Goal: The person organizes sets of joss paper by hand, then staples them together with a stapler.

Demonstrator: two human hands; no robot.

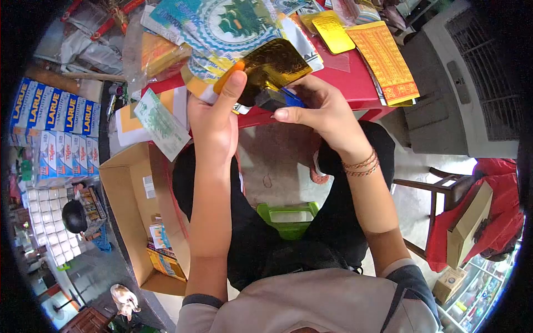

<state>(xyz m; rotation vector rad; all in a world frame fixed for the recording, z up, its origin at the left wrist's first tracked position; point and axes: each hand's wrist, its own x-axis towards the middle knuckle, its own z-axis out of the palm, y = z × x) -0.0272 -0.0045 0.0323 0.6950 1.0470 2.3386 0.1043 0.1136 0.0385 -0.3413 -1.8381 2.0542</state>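
Note:
My left hand (214,108) grips a shiny gold card-like piece (280,62) and an orange item (227,77) under its thumb. My right hand (319,105) pinches a small black and blue object (277,100) against the lower edge of the gold piece. Large printed blue and yellow notes (183,22) lie on the red table (355,72) beyond my hands. A green-white note (161,125) rests by my left wrist. Farther right are a gold sheet (333,32) and an orange patterned stack (387,61).
An open cardboard box (125,194) holding papers stands on the left, near stacked blue drink cartons (55,111). Between my knees is a green stool (287,219). A wooden chair (433,194) with red cloth is at the right. A cat (125,301) is at lower left.

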